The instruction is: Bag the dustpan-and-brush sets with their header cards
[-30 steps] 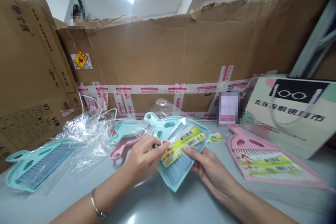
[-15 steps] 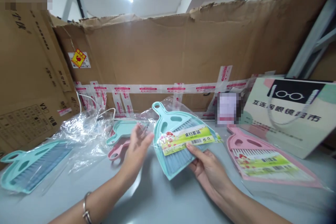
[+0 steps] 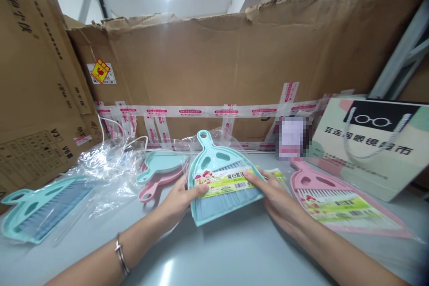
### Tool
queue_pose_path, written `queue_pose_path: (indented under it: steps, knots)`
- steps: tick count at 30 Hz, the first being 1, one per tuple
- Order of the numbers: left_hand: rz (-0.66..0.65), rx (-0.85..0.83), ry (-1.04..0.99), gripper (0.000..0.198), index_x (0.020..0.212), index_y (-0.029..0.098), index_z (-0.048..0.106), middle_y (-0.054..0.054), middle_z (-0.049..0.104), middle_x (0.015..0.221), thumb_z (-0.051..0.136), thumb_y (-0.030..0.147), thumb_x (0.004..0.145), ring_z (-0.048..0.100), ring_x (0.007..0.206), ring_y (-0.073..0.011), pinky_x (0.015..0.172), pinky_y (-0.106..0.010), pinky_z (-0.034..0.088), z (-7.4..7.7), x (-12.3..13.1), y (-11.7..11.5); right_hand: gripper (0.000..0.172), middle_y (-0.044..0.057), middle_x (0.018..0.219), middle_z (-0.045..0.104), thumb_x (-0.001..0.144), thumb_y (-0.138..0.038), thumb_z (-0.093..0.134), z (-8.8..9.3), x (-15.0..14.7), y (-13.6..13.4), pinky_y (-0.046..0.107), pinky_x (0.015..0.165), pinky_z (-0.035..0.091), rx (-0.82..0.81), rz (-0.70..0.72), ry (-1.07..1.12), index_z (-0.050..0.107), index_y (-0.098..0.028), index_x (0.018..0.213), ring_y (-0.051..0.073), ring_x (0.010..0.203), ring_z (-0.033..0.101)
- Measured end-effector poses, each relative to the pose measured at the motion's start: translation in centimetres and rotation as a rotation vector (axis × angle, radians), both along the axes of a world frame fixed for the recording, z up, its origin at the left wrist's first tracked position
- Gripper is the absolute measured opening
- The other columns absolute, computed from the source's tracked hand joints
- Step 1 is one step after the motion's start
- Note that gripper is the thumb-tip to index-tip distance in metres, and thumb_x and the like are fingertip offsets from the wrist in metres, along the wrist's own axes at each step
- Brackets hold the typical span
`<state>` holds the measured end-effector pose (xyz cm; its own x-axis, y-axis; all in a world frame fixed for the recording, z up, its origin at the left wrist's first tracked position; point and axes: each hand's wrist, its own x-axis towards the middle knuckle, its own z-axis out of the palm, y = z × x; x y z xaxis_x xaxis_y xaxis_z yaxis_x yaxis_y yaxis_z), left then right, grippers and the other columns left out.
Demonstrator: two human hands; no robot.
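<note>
Gripping a wrapped aqua dustpan set (image 3: 221,199) by both sides over the desk (image 3: 214,254), the left hand (image 3: 179,201) and right hand (image 3: 278,196) have most fingers hidden behind it, thumbs covering parts of its label (image 3: 219,183). Beyond, a stacked aqua dustpan (image 3: 166,163) partly hides a pink dustpan (image 3: 157,186); crumpled clear plastic (image 3: 114,174) lies to their left. At right, pixelation obscures an object (image 3: 292,138) above a wrapped pink set (image 3: 348,208), and the frame cuts off a paper bag (image 3: 368,143). A cardboard box (image 3: 214,62) blocks the back.

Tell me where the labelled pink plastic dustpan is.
At the right of the head view, the pink dustpan lies on the grey table, right of the right hand and in front of the pale rope-handled paper bag.
</note>
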<state>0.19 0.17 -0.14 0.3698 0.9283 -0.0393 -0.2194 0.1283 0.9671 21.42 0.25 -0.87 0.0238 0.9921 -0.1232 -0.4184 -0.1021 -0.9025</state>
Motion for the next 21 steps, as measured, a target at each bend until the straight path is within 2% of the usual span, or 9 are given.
queue_pose_path:
  steps: [3,6,8,11,13,15,17,21]
  knots:
    - [0.058,-0.075,0.067,0.047,0.107,0.014,0.054,-0.013,0.067,0.101,0.072,0.029,0.067,0.065,0.087,-0.0246,0.081,-0.037,0.05,0.5,-0.1,0.1,0.031,0.003,0.078,0.069,0.064,-0.027,0.072,0.2,0.0,-0.1,0.024,0.065,0.051,-0.099,0.178,0.041,0.064,-0.015,0.091,0.014,0.067,0.063]
    - [0.108,-0.141,0.134,0.042,0.103,0.014,0.056,-0.011,0.068,0.098,0.069,0.034,0.069,0.066,0.083,-0.0221,0.077,-0.033,0.051,0.9,0.0,0.0,0.021,0.002,0.065,0.067,0.065,-0.026,0.072,-0.1,-0.4,-0.2,0.02,0.054,0.048,-0.141,0.176,0.019,0.065,-0.012,0.08,0.011,0.055,0.059]
    - [0.045,-0.136,0.139,0.043,0.106,0.015,0.055,-0.011,0.066,0.103,0.068,0.034,0.07,0.065,0.087,-0.0218,0.078,-0.032,0.051,1.1,-0.1,-0.2,0.021,0.001,0.061,0.066,0.065,-0.026,0.071,-0.5,-0.4,-0.1,0.019,0.048,0.046,-0.172,0.116,-0.002,0.065,-0.013,0.079,0.01,0.051,0.058]
    - [-0.132,-0.119,0.132,0.051,0.114,0.018,0.052,-0.012,0.062,0.112,0.071,0.026,0.067,0.062,0.095,-0.0225,0.079,-0.031,0.051,1.4,-0.6,-0.2,0.024,0.001,0.061,0.066,0.066,-0.028,0.07,-0.8,-0.3,0.2,0.019,0.045,0.045,-0.213,0.088,-0.012,0.065,-0.013,0.083,0.011,0.05,0.057]
    - [-0.206,-0.126,0.134,0.058,0.117,0.018,0.051,-0.012,0.062,0.113,0.073,0.019,0.064,0.062,0.096,-0.0224,0.079,-0.03,0.051,1.6,-1.1,0.0,0.025,0.002,0.067,0.068,0.068,-0.029,0.069,-0.6,-0.1,0.2,0.02,0.048,0.048,-0.211,0.126,0.004,0.065,-0.013,0.086,0.011,0.054,0.059]
    - [-0.209,-0.133,0.133,0.06,0.118,0.017,0.05,-0.012,0.062,0.112,0.073,0.015,0.062,0.061,0.096,-0.0215,0.08,-0.029,0.05,1.7,-1.5,0.4,0.023,0.004,0.074,0.07,0.07,-0.027,0.068,0.0,0.1,0.0,0.021,0.056,0.051,-0.172,0.19,0.035,0.065,-0.013,0.088,0.012,0.062,0.062]
    - [-0.169,-0.129,0.131,0.059,0.117,0.016,0.05,-0.012,0.062,0.111,0.073,0.015,0.063,0.061,0.097,-0.0207,0.081,-0.029,0.05,1.6,-1.8,0.7,0.021,0.006,0.083,0.07,0.071,-0.023,0.067,0.8,0.4,-0.3,0.022,0.066,0.053,-0.116,0.261,0.072,0.064,-0.013,0.089,0.013,0.072,0.064]
    - [0.011,-0.132,0.167,0.045,0.106,0.012,0.057,-0.012,0.065,0.104,0.072,0.021,0.064,0.063,0.089,-0.019,0.075,-0.028,0.051,1.3,-1.7,1.3,0.026,0.005,0.094,0.068,0.067,-0.014,0.069,1.9,0.9,-0.9,0.025,0.08,0.052,-0.073,0.37,0.102,0.062,-0.015,0.092,0.015,0.086,0.064]
